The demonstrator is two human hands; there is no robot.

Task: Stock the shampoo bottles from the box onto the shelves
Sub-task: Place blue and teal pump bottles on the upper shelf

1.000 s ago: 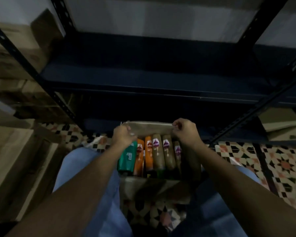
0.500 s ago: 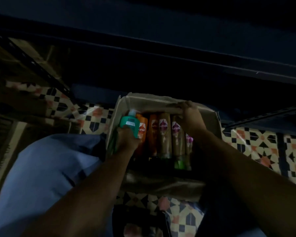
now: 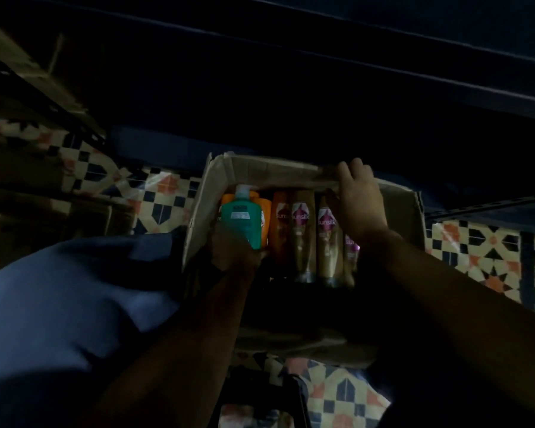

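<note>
Head view: I look down into an open cardboard box (image 3: 405,208) on a patterned tile floor (image 3: 476,245), set against the foot of a dark metal shelf unit (image 3: 383,72); the light is dim.
Box contents: I see shampoo bottles standing in a row; orange bottles (image 3: 280,223) at the left, gold bottles (image 3: 300,239) with "sunsilk" printed on them in the middle, and a pink-labelled bottle (image 3: 351,245) partly hidden at the right; the near part of the box is too dark for me to read.
Left hand: my left hand (image 3: 235,251) is wrapped round the base of a green bottle (image 3: 243,219); the bottle sits raised above the orange ones at the box's left end, upright, its pale cap uppermost.
Right hand: my right hand (image 3: 360,202) grasps the far flap (image 3: 275,173), fingers curled over its edge.
Materials and shapes: the cardboard is matt, creased and bent at the flaps; the bottles are glossy plastic, tall and slim; the green one is squatter with rounded shoulders; the tiles show black, cream and orange geometric shapes.
Beside the box: blue cloth over my knee (image 3: 59,304).
</note>
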